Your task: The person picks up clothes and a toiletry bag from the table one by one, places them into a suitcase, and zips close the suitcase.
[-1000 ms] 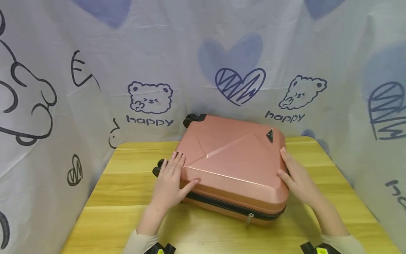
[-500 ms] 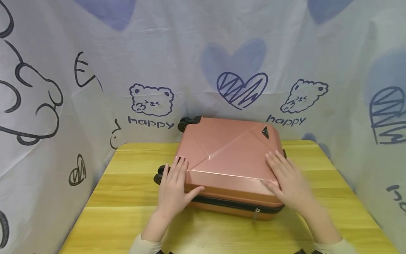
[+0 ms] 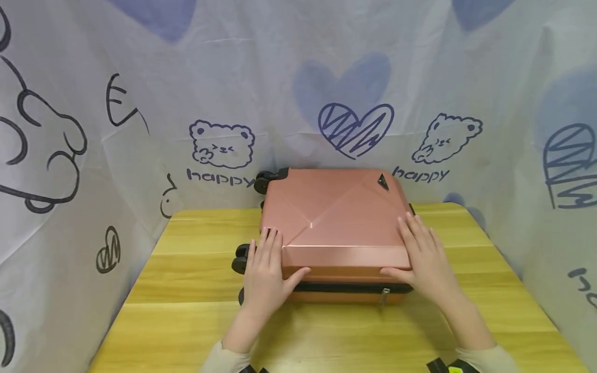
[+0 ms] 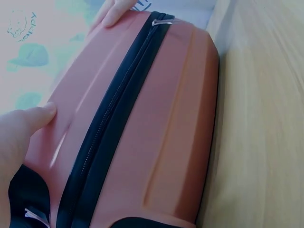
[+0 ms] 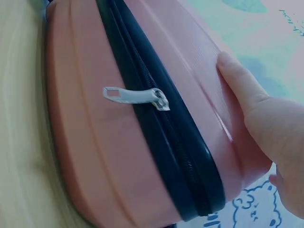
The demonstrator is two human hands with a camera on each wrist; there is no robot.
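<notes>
A pink hard-shell suitcase (image 3: 345, 217) lies flat on the table, its black-zippered side facing the viewer and its wheels (image 3: 240, 258) at the left. My left hand (image 3: 267, 280) rests on its front left corner, fingers straight on the lid edge and thumb on the front side. At the right corner my right hand (image 3: 431, 264) lies the same way, thumb pressed to the front edge. A metal zipper pull (image 3: 384, 296) hangs near the right end; the right wrist view shows the pull (image 5: 135, 96) across the black zipper band (image 5: 164, 123).
The yellow wood-grain table (image 3: 186, 290) extends on both sides and in front of the suitcase. A pale cloth (image 3: 224, 72) printed with hearts, bears and lettering hangs behind and at both sides, close to the suitcase's back edge.
The suitcase has turned so its front side lies parallel to the table's front edge. My left hand has moved slightly right with it; my right hand has shifted onto the front right corner.
</notes>
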